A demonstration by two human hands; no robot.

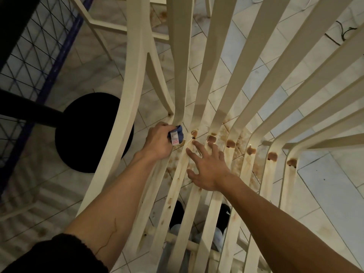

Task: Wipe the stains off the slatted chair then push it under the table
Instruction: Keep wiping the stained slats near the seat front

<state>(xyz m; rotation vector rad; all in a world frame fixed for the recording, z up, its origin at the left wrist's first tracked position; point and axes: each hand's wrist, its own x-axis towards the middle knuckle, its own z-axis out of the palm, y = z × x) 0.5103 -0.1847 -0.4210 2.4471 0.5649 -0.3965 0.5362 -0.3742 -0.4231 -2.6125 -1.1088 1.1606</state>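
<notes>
Head view: cream plastic slatted chair (222,75), seen from above on pale tiled floor (325,184). Brown rust-like stains (211,138) in a row at the bend of the slats, with streaks running down toward the viewer.

Left hand (157,142): curled round a bunched blue cloth with a white tag (177,133), pressed at the leftmost slat's bend.

Right hand (206,166): fingers spread wide, resting on the slats, holding nothing.

Black round pedestal base (88,133), likely the table's, to the left.

Handling note: brace with the spread hand; rub each blotch along the slat, working across rightward.
</notes>
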